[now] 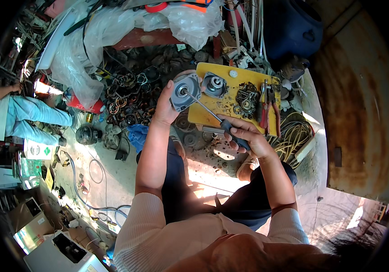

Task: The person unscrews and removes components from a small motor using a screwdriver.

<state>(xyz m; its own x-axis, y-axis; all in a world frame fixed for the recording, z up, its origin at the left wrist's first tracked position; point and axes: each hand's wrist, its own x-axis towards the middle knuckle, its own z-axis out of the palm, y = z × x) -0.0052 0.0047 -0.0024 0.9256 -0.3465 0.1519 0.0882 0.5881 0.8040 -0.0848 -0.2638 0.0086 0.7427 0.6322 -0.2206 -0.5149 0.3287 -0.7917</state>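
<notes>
My left hand (165, 104) grips a round grey metal motor end cover (179, 96) by its edge, its hollow side turned up. A screwdriver (209, 111) with a long shaft and dark handle lies in my right hand (251, 137), fingers wrapped around the grip. Its tip reaches the hole at the middle of the cover. Just right of the cover, a second metal housing with a bearing (215, 84) rests on a yellow board (206, 115). A pile of small metal parts (247, 99) sits on that board, with red-handled pliers (276, 111) at its right side.
Stripped motor parts (126, 95) heap up at the far left, under clear plastic sheeting (99, 43). A coil of yellow cable (294, 138) lies right of the board. A blue barrel (292, 31) stands behind. At left another person's legs (38, 113) show.
</notes>
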